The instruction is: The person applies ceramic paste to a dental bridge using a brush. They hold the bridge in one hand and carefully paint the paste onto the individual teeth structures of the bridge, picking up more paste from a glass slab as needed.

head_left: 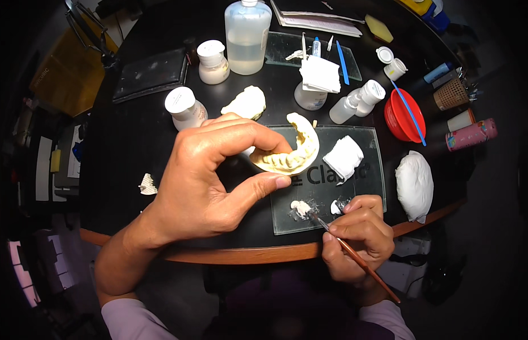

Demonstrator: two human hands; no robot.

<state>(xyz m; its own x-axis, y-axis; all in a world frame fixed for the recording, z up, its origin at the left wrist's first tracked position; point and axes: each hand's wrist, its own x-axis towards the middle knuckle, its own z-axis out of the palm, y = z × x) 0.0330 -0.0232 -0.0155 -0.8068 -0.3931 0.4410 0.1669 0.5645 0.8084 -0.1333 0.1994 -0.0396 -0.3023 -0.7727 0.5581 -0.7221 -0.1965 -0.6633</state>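
My left hand (pixel 210 175) grips a cream, horseshoe-shaped dental plaster cast (pixel 298 150) between thumb and fingers, lifted over the dark round table (pixel 128 141). My right hand (pixel 360 235) holds a thin brown-handled brush (pixel 355 258) like a pen. The brush tip touches a small white blob of paste (pixel 301 208) on a glass slab (pixel 360 195) near the table's front edge. A second cream plaster cast (pixel 246 103) lies farther back, beyond my left hand.
White jars (pixel 184 107) (pixel 213 62), a large clear liquid bottle (pixel 248 35), small dropper bottles (pixel 359 101), folded white cloths (pixel 343 157), a red bowl (pixel 404 116) with a blue stick, a white lump (pixel 414 184) and a second glass slab (pixel 292 48) crowd the table.
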